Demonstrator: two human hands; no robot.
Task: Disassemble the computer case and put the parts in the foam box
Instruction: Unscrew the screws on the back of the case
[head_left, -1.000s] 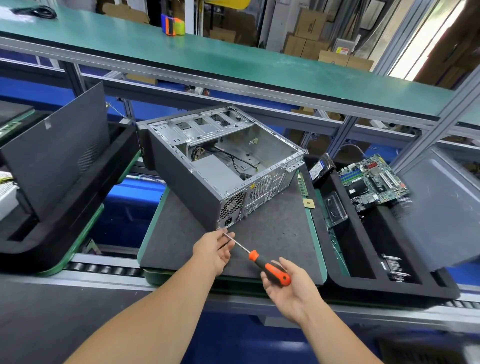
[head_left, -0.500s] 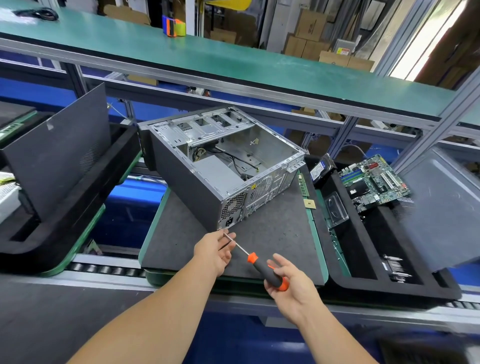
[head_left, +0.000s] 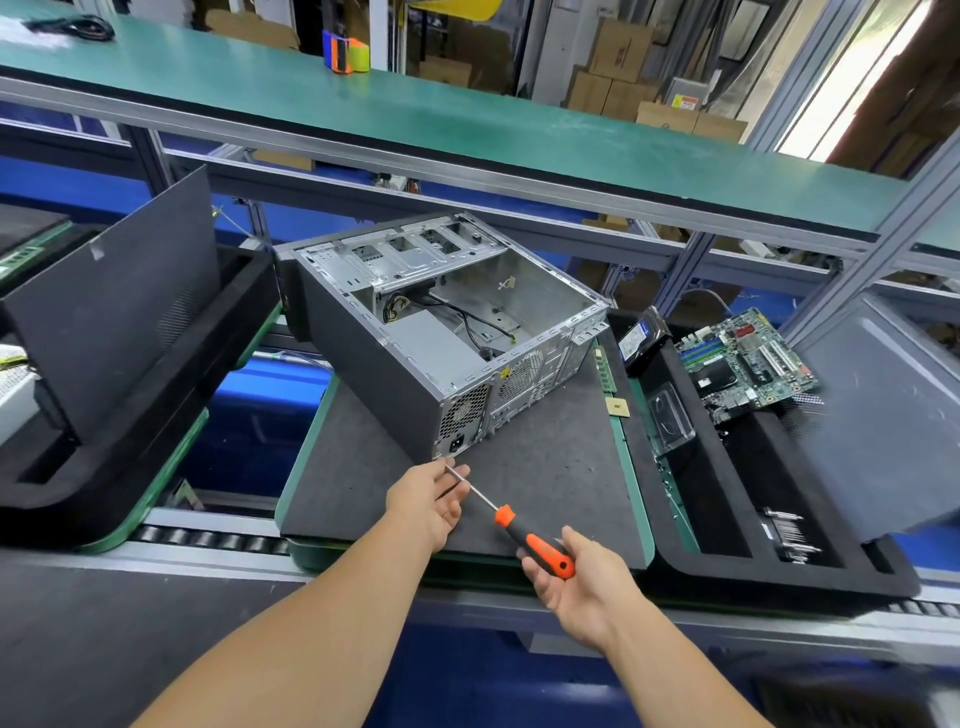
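An open grey computer case (head_left: 415, 332) lies on its side on a dark mat (head_left: 545, 467), its power supply end facing me. My right hand (head_left: 576, 582) grips the orange and black handle of a screwdriver (head_left: 535, 545). The thin shaft points up-left to the case's bottom near corner. My left hand (head_left: 426, 499) sits just below that corner and pinches the shaft's tip between thumb and fingers. To the right, the black foam box (head_left: 727, 566) holds a green motherboard (head_left: 748, 358), a hard drive (head_left: 641, 338) and a clear plastic piece (head_left: 670, 421).
A second black foam box (head_left: 130, 457) at left holds an upright dark side panel (head_left: 114, 306). Another grey panel (head_left: 893, 415) leans at the far right. Several screws (head_left: 789, 535) lie in the right box. A green shelf (head_left: 467, 124) runs overhead behind the case.
My right hand has shifted its hold on the screwdriver handle, rolling it slightly. The left hand and the case stay where they were.
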